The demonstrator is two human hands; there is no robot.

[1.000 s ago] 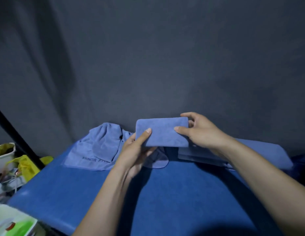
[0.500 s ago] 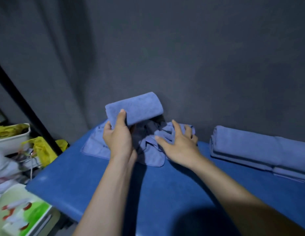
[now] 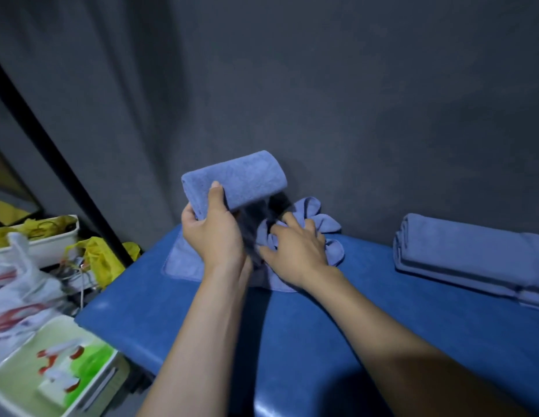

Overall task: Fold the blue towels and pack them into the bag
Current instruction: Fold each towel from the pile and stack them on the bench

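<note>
While the left hand (image 3: 212,236) grips a folded towel (image 3: 235,182) and holds it up off the bench (image 3: 337,326), the right hand (image 3: 295,251) has let go of it and dropped onto the loose towel (image 3: 319,224) crumpled against the back wall. A second ago both hands held the folded piece between them; now only the left fingers (image 3: 215,191) curl round its near edge, thumb on top. The right fingers (image 3: 289,219) dig into the bunched cloth and appear to be gathering it, clenched on a fold. That suggests one towel is finished and the next is being picked up before the first is packed. A flat corner of the loose towel (image 3: 184,263) spreads out beneath the left wrist. Two more folded towels (image 3: 472,251) lie stacked at the right end of the bench, well apart from the hands. A white plastic bag (image 3: 24,284) sits off the bench at the left, blurred; whether it is the packing bag I cannot tell, and nothing blue shows inside it.
</note>
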